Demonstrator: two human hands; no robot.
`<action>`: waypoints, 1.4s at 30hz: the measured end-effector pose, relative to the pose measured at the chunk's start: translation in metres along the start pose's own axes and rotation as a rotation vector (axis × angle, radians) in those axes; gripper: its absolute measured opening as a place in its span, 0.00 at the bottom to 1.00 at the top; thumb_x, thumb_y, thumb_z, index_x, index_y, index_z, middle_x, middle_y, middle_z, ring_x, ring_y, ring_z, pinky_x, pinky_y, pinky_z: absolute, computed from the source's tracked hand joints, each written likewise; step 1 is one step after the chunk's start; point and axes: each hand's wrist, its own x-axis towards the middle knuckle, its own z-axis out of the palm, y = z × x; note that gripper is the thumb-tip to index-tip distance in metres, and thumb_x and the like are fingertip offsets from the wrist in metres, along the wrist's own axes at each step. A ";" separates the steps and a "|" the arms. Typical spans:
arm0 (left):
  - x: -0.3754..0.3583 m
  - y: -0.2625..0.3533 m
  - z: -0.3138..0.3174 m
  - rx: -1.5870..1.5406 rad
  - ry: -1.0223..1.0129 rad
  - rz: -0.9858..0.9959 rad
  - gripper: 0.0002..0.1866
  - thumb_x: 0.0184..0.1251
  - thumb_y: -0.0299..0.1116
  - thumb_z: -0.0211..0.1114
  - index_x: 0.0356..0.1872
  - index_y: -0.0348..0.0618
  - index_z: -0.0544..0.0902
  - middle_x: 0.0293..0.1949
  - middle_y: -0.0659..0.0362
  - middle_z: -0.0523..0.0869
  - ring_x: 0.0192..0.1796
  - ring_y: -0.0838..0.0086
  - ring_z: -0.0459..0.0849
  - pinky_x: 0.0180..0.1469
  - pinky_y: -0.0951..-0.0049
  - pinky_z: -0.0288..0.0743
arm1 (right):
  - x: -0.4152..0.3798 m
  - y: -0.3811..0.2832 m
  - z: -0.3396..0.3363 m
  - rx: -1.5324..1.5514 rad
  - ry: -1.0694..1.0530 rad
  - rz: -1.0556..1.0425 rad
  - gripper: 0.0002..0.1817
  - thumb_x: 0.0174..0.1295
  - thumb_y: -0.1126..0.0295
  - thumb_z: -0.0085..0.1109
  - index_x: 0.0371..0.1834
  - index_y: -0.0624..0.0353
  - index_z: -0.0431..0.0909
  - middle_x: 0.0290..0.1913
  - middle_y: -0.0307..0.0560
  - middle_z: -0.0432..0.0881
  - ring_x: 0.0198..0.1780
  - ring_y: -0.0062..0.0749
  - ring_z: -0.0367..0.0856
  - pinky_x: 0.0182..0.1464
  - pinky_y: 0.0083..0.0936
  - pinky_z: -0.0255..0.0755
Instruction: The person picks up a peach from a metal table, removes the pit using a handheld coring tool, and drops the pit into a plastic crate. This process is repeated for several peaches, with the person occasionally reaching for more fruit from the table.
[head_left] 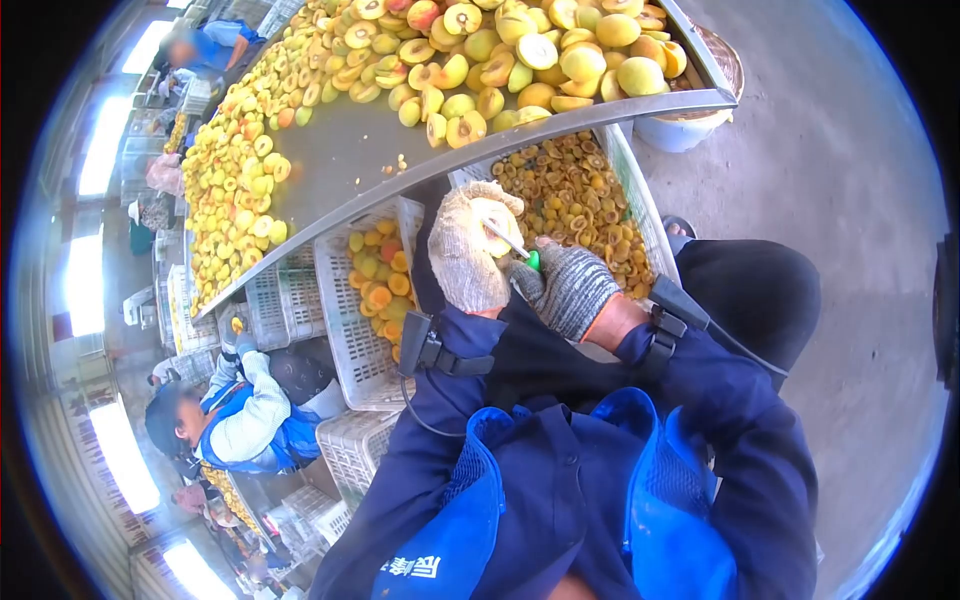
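Note:
My left hand, in a cream knitted glove, is closed around a cut yellow peach half, its cut face turned up. In a grey knitted glove, my right hand grips a small pitting tool with a metal shaft and a green handle end. The tool's tip is at the middle of the cut face. Both hands are close together in front of the metal table's edge. Beneath them stands a white crate with many brownish-orange cut fruit pieces.
A metal table bears heaps of halved yellow peaches. Another white crate with fruit stands to the left. A person in a blue apron sits at left. A bucket stands beyond the table corner.

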 end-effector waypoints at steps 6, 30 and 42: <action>-0.020 0.008 -0.013 0.434 -0.085 0.169 0.32 0.70 0.41 0.64 0.70 0.39 0.66 0.66 0.47 0.72 0.66 0.57 0.73 0.70 0.63 0.67 | 0.002 0.011 0.038 0.390 0.026 -0.046 0.22 0.72 0.54 0.52 0.41 0.67 0.79 0.30 0.67 0.83 0.33 0.62 0.83 0.37 0.47 0.76; 0.075 0.063 0.014 -0.924 -0.010 -0.461 0.24 0.77 0.51 0.48 0.42 0.37 0.80 0.35 0.53 0.86 0.33 0.71 0.84 0.35 0.76 0.79 | -0.015 0.024 0.029 0.287 0.149 -0.123 0.11 0.65 0.62 0.63 0.30 0.58 0.80 0.22 0.53 0.78 0.26 0.53 0.80 0.28 0.39 0.70; 0.091 0.045 -0.017 -1.411 0.135 -0.654 0.26 0.67 0.51 0.53 0.52 0.37 0.80 0.46 0.44 0.86 0.37 0.55 0.88 0.38 0.63 0.85 | -0.003 0.035 0.026 0.902 -0.117 0.866 0.26 0.71 0.43 0.54 0.34 0.59 0.76 0.14 0.43 0.69 0.13 0.35 0.72 0.16 0.37 0.65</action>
